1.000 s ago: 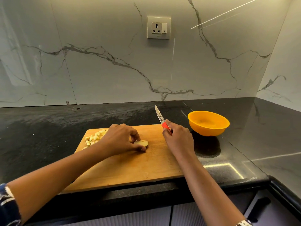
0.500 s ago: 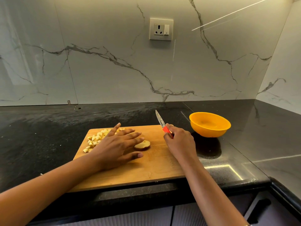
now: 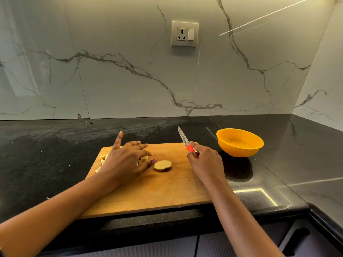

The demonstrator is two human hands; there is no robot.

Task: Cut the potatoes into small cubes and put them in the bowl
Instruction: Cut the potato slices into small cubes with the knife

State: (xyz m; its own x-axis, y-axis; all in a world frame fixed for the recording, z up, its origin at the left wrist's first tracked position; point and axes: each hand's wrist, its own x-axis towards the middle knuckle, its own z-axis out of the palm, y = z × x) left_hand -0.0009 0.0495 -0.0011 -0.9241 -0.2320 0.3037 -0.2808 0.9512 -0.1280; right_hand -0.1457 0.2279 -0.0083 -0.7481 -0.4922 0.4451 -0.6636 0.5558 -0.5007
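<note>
On the black stone surface (image 3: 46,154) in front of me lies a wooden cutting board (image 3: 148,191), its near edge close to the surface's front lip. Near the board's middle, a little toward 12 o'clock, sits a half potato (image 3: 162,165), cut face up with brown skin along its near side. A pile of small pale potato cubes (image 3: 104,157) lies toward the board's 10 o'clock corner, and much of it is hidden behind my left hand (image 3: 126,162). That hand is spread over the pile with straight, splayed fingers and grips nothing; its thumb tip is just beside the half potato's 9 o'clock side, and I cannot tell whether the two touch. My right hand (image 3: 206,162) is over the board's 3 o'clock side, well apart from the left, with its fingers curled around the red handle of a small knife (image 3: 183,139). The blade is raised off the board and points toward 11 o'clock. Off the board at its 2 o'clock, an orange bowl (image 3: 239,152) stands upright on the surface, just beyond my right hand and not touching it. At 12 o'clock a wall socket (image 3: 184,33) is set in the veined marble wall (image 3: 111,80).
</note>
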